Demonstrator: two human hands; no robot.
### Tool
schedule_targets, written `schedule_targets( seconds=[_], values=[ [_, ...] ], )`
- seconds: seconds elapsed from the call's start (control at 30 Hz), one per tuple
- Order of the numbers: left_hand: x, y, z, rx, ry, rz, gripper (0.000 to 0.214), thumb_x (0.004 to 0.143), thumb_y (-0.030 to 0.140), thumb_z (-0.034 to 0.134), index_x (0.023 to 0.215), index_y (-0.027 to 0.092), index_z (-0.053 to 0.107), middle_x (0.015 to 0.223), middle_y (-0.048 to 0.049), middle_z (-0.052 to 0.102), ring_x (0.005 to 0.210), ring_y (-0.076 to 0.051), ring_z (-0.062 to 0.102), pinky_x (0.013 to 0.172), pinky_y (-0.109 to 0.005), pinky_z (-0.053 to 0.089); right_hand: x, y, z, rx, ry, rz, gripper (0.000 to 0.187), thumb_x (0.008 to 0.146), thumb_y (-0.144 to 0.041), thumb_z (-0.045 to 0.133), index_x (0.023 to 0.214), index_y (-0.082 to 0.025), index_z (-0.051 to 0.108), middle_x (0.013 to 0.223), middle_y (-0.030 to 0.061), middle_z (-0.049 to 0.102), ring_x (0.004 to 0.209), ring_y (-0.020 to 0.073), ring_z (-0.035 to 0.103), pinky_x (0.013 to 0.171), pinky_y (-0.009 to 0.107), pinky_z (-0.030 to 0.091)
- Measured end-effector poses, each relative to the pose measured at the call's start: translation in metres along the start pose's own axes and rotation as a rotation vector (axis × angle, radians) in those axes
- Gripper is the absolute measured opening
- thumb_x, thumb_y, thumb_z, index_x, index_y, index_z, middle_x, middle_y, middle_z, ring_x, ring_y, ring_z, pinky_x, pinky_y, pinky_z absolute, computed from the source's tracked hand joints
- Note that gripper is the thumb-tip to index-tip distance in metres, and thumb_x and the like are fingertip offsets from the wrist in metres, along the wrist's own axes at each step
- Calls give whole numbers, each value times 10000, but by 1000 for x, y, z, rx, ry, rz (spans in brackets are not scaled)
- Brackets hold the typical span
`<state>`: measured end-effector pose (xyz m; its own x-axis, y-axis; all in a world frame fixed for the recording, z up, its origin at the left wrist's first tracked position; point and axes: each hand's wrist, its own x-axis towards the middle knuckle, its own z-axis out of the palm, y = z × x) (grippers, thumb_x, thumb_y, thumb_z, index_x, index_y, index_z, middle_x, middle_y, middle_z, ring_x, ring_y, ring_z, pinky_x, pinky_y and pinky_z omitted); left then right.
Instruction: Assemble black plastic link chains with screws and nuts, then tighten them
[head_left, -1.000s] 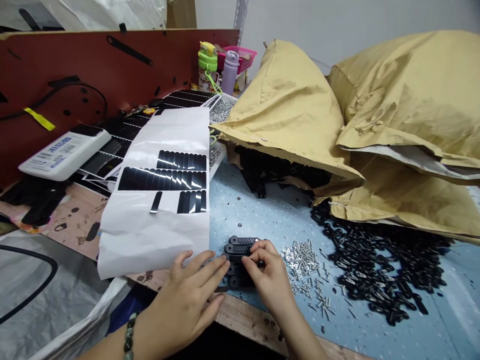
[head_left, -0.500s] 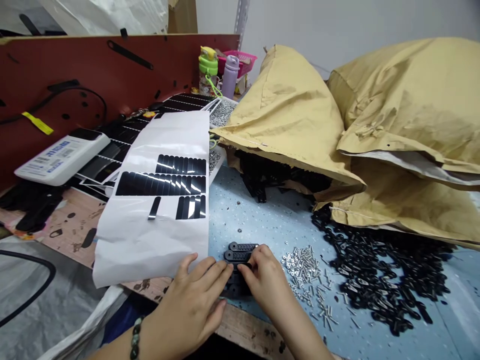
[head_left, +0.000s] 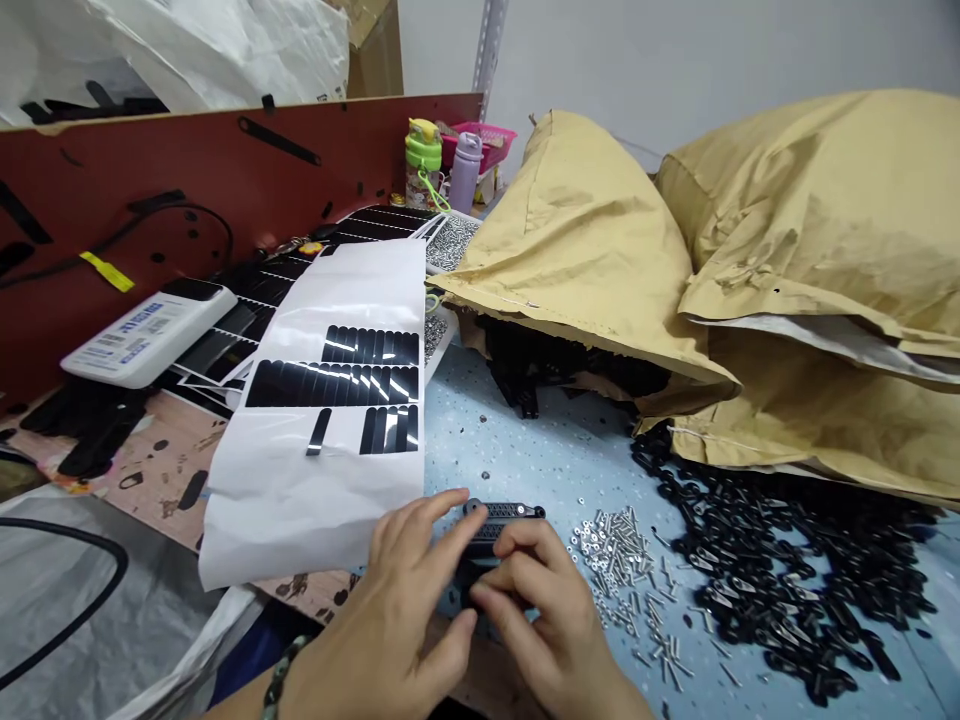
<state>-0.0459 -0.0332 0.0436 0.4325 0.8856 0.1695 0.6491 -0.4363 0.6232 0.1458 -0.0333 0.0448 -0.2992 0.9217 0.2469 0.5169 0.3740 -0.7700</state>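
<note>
Several dark, elongated plastic parts with a ribbed pattern (head_left: 504, 511) lie side by side at the table's front. My left hand (head_left: 409, 590) is over their left end, fingers stretched and thumb apart, with the fingertips close to the parts. Just right of it, my right hand (head_left: 555, 615) has its fingers bent and its thumb and fingertips together over the near parts. What that pinch holds is hidden. Small silver screws and nuts (head_left: 619, 545) are scattered beside my right hand. Farther right spreads a heap of small black plastic pieces (head_left: 787, 570).
A white sheet with black strips (head_left: 277, 500) lies on the left, near a white box-shaped device (head_left: 146, 335). Large tan sacks (head_left: 592, 220) stand at the back right, one spilling black parts. Behind are trays of screws (head_left: 452, 243) and two bottles (head_left: 466, 170).
The view has shifted, so the scene sits slightly lower and farther right. My left hand's fingers have risen and spread from the parts. My right hand has drawn nearer the front edge, fingers more curled.
</note>
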Motion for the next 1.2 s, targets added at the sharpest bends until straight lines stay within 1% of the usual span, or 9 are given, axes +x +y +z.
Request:
schedule_targets(
  seconds=[0.1,0.23,0.3,0.5,0.7,0.93,1.03,1.13,1.2],
  values=[
    [-6,-6,-1,41,132,-50,646,897,246,448,1473,172,165,1435,-118,359,1276,-289,349,971,-415,384,2,16,-2,85,40,285,201,880,-286,543,705,-197,585,906,50,530,761,155,558,552,229,449],
    [-9,-17,12,250,-38,172,537,895,212,468,1418,232,350,1378,-30,495,1244,-282,389,1035,-457,199,4,37,2,90,28,452,253,867,-318,537,656,-189,590,888,54,536,782,171,561,609,254,444],
    [-7,-20,20,318,-78,242,503,893,202,470,1391,220,405,1358,-18,528,1220,-274,419,1045,-463,126,4,42,6,60,38,450,258,852,-294,544,621,-185,579,860,48,536,792,174,560,692,275,443],
    [-3,-17,29,312,8,217,420,887,191,477,1304,224,518,1262,-11,617,1143,-239,507,1050,-441,140,7,43,11,33,4,440,265,854,-287,517,615,-185,573,830,42,529,747,165,548,637,266,426],
    [-4,-19,23,335,-106,252,516,867,153,461,1379,204,425,1335,-36,556,1179,-250,477,1039,-453,175,10,41,11,-62,-9,388,249,862,-239,485,624,-192,541,794,37,525,687,161,557,572,270,441],
    [1,-15,32,305,-69,215,488,885,160,441,1372,197,432,1286,-32,594,1144,-238,492,1047,-452,118,17,38,11,-401,-106,263,186,863,-163,503,683,-201,529,821,32,552,645,147,589,585,263,486],
    [3,-16,36,282,-18,208,426,899,174,441,1321,195,494,1236,-34,628,1131,-234,509,1052,-450,119,19,41,6,-618,-174,281,223,866,-251,584,655,-195,539,754,24,551,551,147,579,510,265,463],
    [2,-18,36,296,-4,226,399,896,171,439,1285,178,528,1226,-33,636,1135,-232,511,1055,-447,109,11,43,0,-773,-59,287,311,844,-442,614,690,-174,579,765,51,555,530,172,573,456,292,452],
    [1,-19,35,319,10,242,401,886,157,442,1277,168,534,1225,-29,638,1123,-228,519,1056,-441,105,0,43,-1,-746,37,150,317,875,-458,561,873,-151,637,922,112,578,714,227,619,556,332,516]
  ],
)
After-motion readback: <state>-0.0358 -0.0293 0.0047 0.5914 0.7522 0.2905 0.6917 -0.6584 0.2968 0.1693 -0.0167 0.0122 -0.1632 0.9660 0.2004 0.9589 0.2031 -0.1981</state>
